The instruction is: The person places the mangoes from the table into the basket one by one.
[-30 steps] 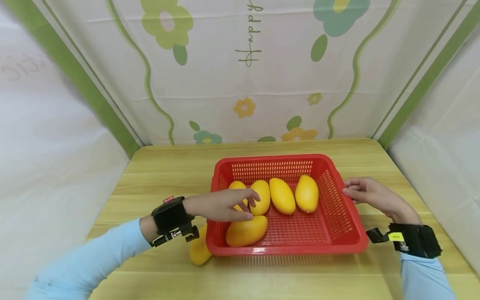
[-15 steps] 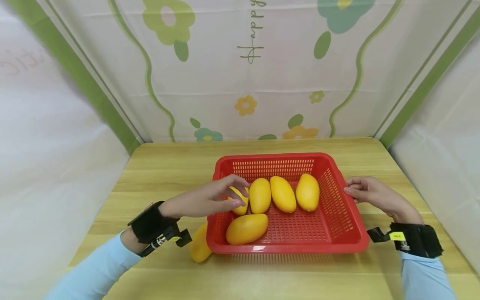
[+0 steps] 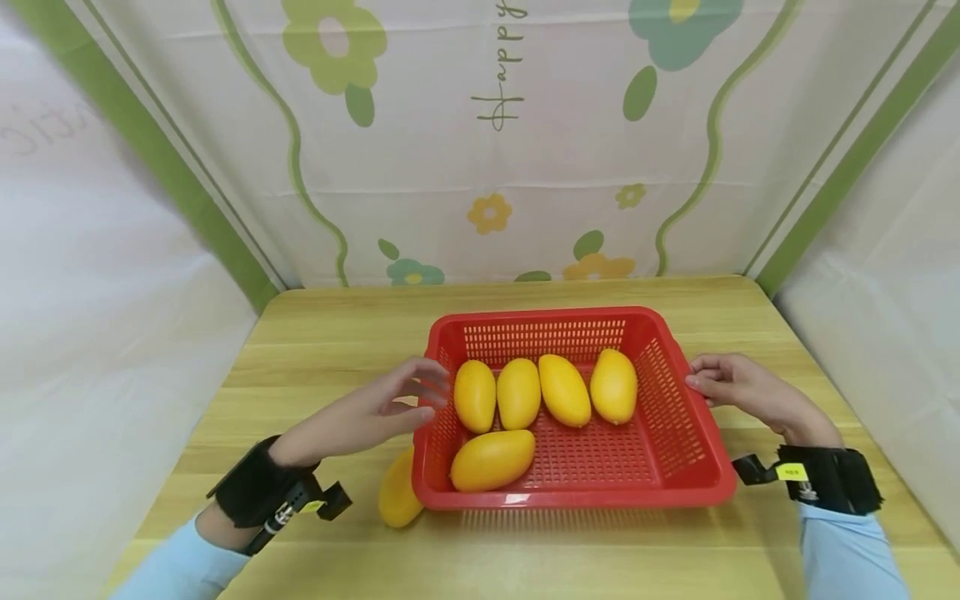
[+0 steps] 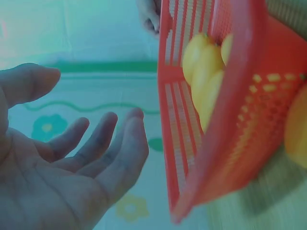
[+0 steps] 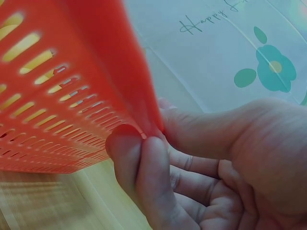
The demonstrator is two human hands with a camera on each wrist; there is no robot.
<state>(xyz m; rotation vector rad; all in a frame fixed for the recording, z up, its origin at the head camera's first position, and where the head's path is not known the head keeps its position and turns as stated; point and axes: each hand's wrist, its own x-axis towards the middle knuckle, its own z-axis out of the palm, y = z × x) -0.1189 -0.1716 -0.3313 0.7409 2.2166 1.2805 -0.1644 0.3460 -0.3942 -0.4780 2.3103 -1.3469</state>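
A red plastic basket (image 3: pixel 577 500) with slotted walls stands on the wooden table, several yellow mangoes inside it. Four-in-a-row style, mangoes such as the rightmost mango (image 3: pixel 613 387) line the far side, while another mango (image 3: pixel 492 460) lies crosswise at the near left. My right hand (image 3: pixel 738 392) pinches the basket's right rim; in the right wrist view its thumb and curled fingers (image 5: pixel 156 177) grip that rim from both sides. Over the left rim, my left hand (image 3: pixel 382 408) hovers with nothing in it, its fingers (image 4: pixel 129 153) loosely bent and apart from the basket in the left wrist view.
One more mango (image 3: pixel 400 492) lies on the table outside the basket, against its left near corner. The wooden table (image 3: pixel 337 333) runs back to a white flower-printed cloth (image 3: pixel 420 150), with white cloth walls on both sides.
My left hand has drawn back leftward from over the mangoes to the left rim, uncovering the leftmost mango. The right hand keeps its hold, and the basket has stayed put.
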